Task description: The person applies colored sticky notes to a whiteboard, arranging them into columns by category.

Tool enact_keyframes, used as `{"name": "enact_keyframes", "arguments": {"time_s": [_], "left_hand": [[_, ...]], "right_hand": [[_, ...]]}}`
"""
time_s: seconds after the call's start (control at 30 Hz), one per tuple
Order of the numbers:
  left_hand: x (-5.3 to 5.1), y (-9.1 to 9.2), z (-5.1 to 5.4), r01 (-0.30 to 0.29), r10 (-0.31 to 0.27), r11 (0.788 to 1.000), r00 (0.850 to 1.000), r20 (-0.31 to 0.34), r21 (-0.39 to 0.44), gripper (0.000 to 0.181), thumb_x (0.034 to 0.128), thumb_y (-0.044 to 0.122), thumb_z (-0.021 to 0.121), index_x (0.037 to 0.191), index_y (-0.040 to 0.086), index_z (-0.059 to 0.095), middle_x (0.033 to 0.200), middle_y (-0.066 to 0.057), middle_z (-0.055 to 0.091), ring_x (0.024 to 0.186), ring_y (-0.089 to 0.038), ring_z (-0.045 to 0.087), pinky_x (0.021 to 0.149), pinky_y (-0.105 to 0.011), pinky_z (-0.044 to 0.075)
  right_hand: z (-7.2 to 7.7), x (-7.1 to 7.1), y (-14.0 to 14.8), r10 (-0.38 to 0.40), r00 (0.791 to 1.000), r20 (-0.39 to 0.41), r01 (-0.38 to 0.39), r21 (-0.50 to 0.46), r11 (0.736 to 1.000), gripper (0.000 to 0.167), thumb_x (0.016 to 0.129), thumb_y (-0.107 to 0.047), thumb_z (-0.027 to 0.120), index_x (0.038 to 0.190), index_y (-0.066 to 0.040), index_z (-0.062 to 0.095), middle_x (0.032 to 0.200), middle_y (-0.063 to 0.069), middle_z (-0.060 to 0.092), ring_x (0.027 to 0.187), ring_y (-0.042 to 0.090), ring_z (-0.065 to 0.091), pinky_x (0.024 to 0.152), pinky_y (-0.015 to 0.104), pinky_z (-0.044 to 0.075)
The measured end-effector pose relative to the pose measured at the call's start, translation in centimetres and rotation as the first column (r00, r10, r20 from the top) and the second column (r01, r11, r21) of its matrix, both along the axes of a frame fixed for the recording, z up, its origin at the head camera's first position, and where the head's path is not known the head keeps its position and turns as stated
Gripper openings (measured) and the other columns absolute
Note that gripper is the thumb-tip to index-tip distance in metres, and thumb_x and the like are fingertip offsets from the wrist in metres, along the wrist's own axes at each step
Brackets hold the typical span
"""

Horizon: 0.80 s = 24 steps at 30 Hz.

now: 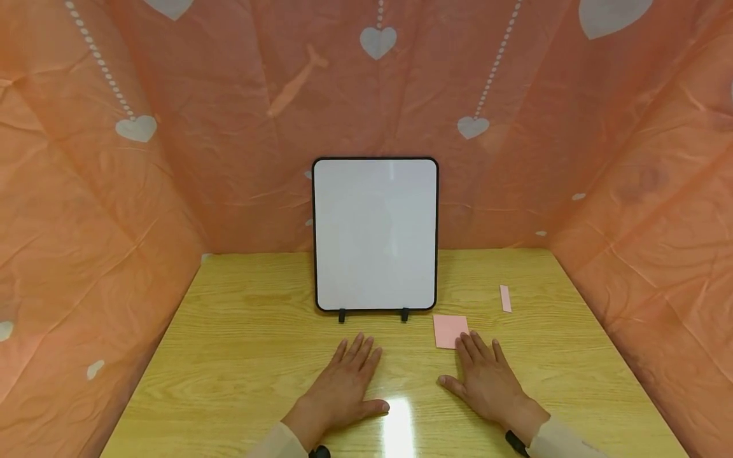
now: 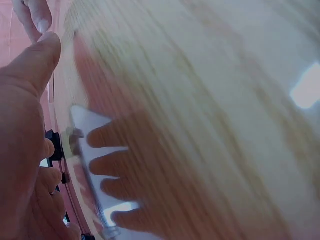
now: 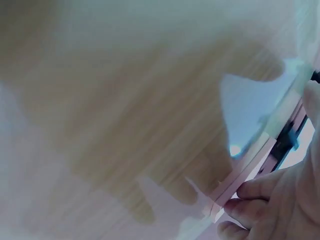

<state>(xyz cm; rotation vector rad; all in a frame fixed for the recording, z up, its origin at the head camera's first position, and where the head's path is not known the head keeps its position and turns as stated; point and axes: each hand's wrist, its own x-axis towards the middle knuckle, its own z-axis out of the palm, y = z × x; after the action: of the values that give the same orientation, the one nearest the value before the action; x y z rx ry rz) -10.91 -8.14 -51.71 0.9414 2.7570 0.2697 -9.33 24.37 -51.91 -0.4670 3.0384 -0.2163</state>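
Note:
My left hand point(image 1: 345, 383) is held palm down over the table, fingers straight and thumb spread to the side, holding nothing. To its right, my right hand point(image 1: 491, 385) is also palm down with straight fingers. Its fingertips reach the lower right corner of a square pink sticky-note pad point(image 1: 449, 331); whether they press on it cannot be told. In the right wrist view the pad point(image 3: 243, 172) shows edge-on beside the fingertips. A whiteboard point(image 1: 375, 235) with a thin black frame stands upright behind both hands on two small black feet.
A narrow pink strip point(image 1: 505, 298) lies on the wood-grain table point(image 1: 240, 356), right of the pad and farther back. Orange cloth point(image 1: 229, 159) with white hearts encloses the table at the back and both sides. Glare shines on the tabletop between the hands.

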Motion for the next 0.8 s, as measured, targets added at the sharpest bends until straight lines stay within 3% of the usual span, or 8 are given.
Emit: {"name": "enact_keyframes", "arguments": {"time_s": [0.23, 0.5, 0.8], "left_hand": [[0.4, -0.7, -0.4, -0.016, 0.017, 1.000, 1.000, -0.022, 0.014, 0.103, 0.0955, 0.080, 0.050, 0.169, 0.012, 0.025, 0.177, -0.011, 0.019, 0.165, -0.030, 0.013, 0.133, -0.056, 0.015], [0.8, -1.8, -0.3, -0.037, 0.037, 0.999, 0.999, -0.005, 0.009, 0.104, 0.0955, 0.078, 0.051, 0.168, 0.009, 0.026, 0.176, -0.011, 0.020, 0.165, -0.029, 0.014, 0.133, -0.055, 0.016], [1.0, -3.9, -0.4, -0.056, 0.056, 0.998, 0.998, -0.014, 0.040, 0.103, 0.0951, 0.075, 0.056, 0.166, 0.005, 0.031, 0.175, -0.013, 0.025, 0.163, -0.032, 0.019, 0.132, -0.057, 0.018]], "right_hand": [[0.0, 1.3, -2.5, 0.088, 0.995, 0.047, -0.088, -0.016, 0.996, 0.093, 0.104, -0.070, 0.044, 0.158, 0.005, 0.042, 0.167, 0.025, 0.037, 0.159, 0.043, 0.028, 0.127, 0.069, 0.021], [0.1, 1.0, -5.9, 0.188, 0.980, 0.059, -0.185, -0.051, 0.981, 0.091, 0.105, -0.068, 0.044, 0.158, 0.006, 0.042, 0.167, 0.023, 0.037, 0.160, 0.041, 0.026, 0.128, 0.063, 0.024], [0.0, 1.0, -9.8, 0.283, 0.957, 0.055, -0.284, 0.006, 0.959, 0.090, 0.106, -0.069, 0.037, 0.160, 0.002, 0.040, 0.169, 0.020, 0.035, 0.160, 0.037, 0.027, 0.128, 0.059, 0.029]]}}
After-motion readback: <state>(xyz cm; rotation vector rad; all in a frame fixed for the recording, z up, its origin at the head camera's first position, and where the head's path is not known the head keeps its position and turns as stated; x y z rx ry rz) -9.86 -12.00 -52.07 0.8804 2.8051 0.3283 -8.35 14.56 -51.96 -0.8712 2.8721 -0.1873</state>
